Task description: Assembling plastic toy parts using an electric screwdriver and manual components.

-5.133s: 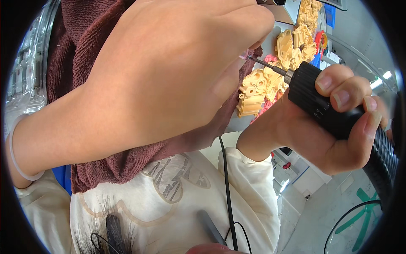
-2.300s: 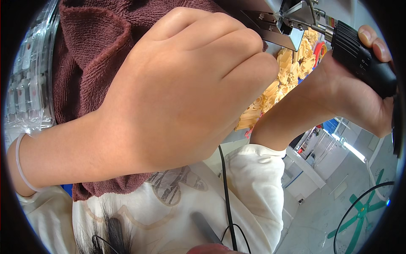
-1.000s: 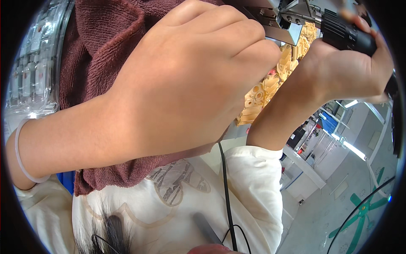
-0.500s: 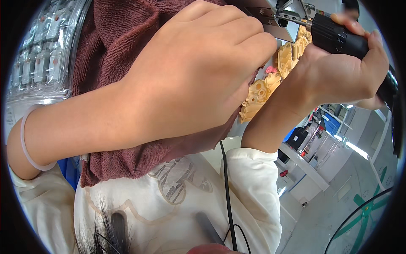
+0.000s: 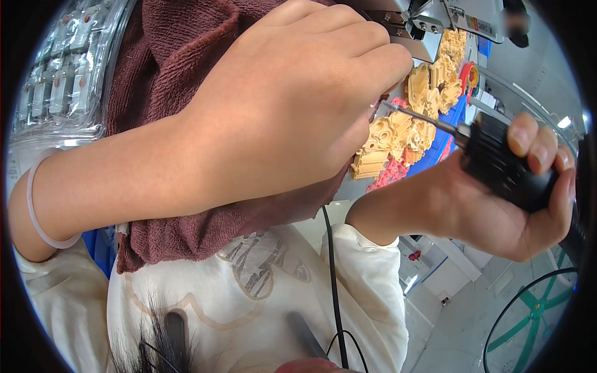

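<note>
Closed and seen from the back, my left hand (image 5: 298,99) lies over a maroon towel (image 5: 177,68). Its fingertips are hidden, so what it grips cannot be made out. My right hand (image 5: 497,214) is wrapped around a black electric screwdriver (image 5: 500,161), held sideways. The thin metal bit (image 5: 429,119) reaches left, its tip close beside the curled fingers of my left hand. Behind the bit is a pile of cream-yellow moulded plastic parts (image 5: 398,137), with some pink plastic parts (image 5: 392,173) at its near edge.
A clear blister tray (image 5: 62,81) of small grey parts stands at the far left. A metal fixture (image 5: 423,37) sits at the top right, beyond the plastic parts. A blue bin edge (image 5: 444,140) lies right of the pile. A black cable (image 5: 334,280) hangs in front of my shirt.
My right hand has brought the screwdriver down and nearer, away from the metal fixture. Its bit now points at my left hand, which has barely moved.
</note>
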Motion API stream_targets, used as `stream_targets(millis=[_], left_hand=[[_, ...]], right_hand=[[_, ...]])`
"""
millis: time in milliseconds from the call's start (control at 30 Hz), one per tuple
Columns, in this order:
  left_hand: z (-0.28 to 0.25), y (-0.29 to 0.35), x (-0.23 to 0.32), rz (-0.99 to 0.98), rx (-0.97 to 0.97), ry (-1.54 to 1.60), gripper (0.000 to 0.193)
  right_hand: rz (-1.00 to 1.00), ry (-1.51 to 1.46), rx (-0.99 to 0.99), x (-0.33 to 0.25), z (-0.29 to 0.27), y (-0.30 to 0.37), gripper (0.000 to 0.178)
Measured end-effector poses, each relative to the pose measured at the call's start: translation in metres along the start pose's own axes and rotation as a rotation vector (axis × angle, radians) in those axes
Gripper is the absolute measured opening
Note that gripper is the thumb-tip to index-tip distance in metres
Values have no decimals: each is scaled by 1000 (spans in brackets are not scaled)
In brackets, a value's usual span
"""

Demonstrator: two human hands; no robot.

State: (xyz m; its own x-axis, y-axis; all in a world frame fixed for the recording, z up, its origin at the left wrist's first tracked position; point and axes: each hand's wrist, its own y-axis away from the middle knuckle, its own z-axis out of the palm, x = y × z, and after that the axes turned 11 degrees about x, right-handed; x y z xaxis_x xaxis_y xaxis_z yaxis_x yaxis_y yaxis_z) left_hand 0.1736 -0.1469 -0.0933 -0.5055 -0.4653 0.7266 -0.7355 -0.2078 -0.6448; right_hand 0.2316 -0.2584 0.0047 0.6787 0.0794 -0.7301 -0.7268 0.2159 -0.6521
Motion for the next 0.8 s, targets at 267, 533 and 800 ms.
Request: stream_targets(millis=[267, 533, 800], left_hand=[[3, 1, 0, -14, 49, 54, 21], [3, 1, -1, -22, 63, 72, 21], [5, 3, -1, -17, 134, 136, 21]], right_hand=[[95, -108, -137, 6, -3, 9, 13], [301, -34, -354, 11, -11, -1, 16], [188, -48, -315, 12, -3, 9, 17]])
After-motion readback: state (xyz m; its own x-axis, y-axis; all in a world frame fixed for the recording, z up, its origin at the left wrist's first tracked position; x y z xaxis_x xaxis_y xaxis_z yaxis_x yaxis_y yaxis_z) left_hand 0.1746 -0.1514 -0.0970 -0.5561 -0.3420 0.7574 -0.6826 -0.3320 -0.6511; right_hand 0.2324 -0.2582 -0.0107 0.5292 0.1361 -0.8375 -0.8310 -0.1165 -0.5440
